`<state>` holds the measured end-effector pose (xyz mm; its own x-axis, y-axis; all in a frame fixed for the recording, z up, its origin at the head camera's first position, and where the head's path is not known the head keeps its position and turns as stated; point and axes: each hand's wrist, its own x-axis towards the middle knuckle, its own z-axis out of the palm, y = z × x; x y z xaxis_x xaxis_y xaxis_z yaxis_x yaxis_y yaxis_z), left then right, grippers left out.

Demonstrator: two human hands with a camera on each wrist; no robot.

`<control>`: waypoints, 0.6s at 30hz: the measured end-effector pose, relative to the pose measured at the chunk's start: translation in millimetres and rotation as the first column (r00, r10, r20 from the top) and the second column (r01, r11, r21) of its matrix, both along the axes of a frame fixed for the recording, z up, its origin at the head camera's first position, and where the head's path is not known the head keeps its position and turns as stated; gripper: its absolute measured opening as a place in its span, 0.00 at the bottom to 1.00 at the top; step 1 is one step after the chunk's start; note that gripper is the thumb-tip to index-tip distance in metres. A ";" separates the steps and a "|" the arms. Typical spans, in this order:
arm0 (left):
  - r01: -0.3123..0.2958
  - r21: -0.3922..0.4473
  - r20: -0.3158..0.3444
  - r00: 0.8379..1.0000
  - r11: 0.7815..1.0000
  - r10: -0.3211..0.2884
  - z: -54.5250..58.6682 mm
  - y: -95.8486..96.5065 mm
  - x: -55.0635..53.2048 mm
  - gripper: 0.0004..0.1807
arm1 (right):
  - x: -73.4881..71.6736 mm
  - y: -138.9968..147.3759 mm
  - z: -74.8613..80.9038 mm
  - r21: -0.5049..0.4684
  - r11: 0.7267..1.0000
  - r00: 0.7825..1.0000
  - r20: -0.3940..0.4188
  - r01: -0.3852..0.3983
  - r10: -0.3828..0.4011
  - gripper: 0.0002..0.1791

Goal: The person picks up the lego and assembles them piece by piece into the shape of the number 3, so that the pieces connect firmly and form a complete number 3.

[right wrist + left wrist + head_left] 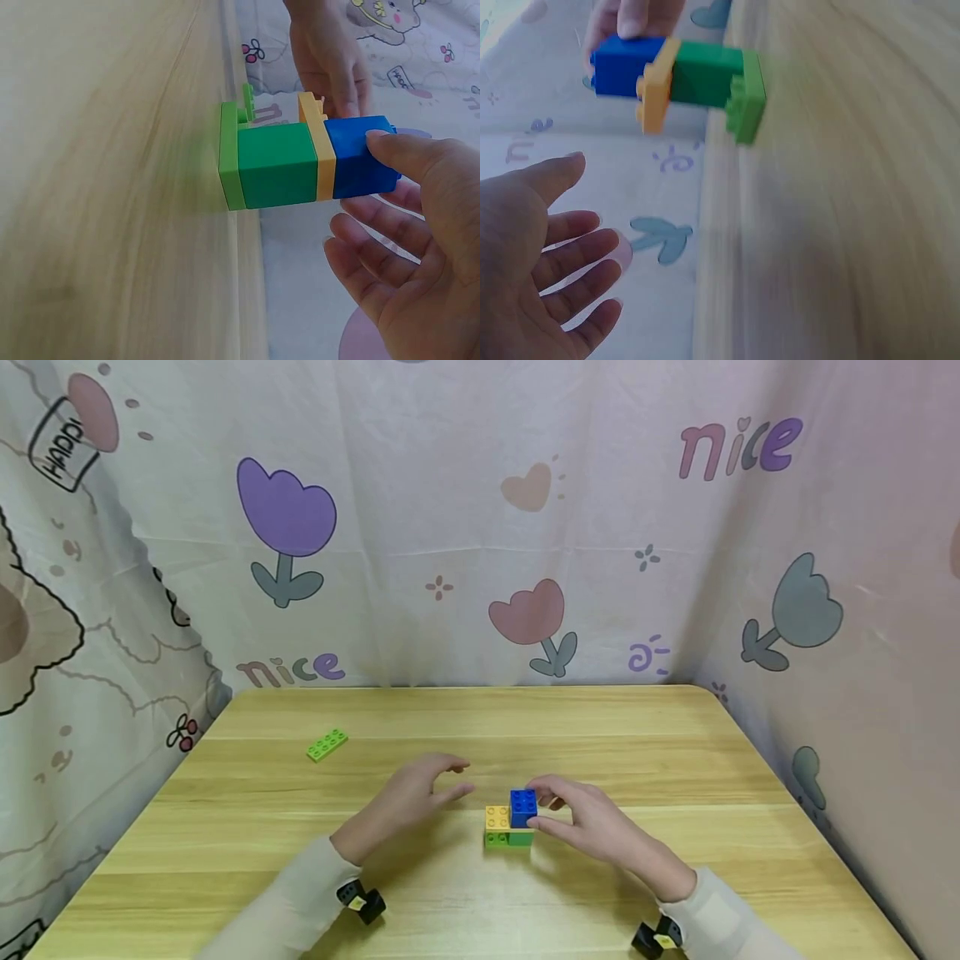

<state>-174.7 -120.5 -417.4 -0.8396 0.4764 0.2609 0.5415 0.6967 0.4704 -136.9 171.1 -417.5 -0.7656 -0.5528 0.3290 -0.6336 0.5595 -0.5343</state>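
Note:
A small stack of toy building bricks stands on the table in front of me. Its base is a lime-green plate (232, 161), then comes a dark green brick (277, 165), a yellow-orange plate (496, 818) and, on top, a blue brick (523, 810). Thumb and forefinger of my right hand (592, 820) pinch the blue brick from the right; its other fingers are loosely bent. My left hand (405, 797) hovers to the left of the stack, empty, with fingers spread and relaxed, as the left wrist view also shows.
Farther back on the left lies a loose lime-green studded plate (327, 745). The wooden table (600, 727) ends at a printed cloth (420, 502) hanging behind it and along both sides. A small black device (362, 902) sits at each wrist.

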 end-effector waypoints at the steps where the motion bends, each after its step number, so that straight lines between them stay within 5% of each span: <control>1: -0.011 -0.011 -0.011 1.000 1.000 0.011 -0.5 -2.9 -1.7 0.25 | 0.2 -0.2 0.0 0.002 1.000 1.000 0.000 -0.001 0.001 0.22; 18: -0.140 -0.120 -0.123 0.985 0.983 0.125 -14.2 -53.1 -36.3 0.25 | 1.6 0.2 1.5 0.040 0.999 0.999 -0.035 0.010 -0.009 0.22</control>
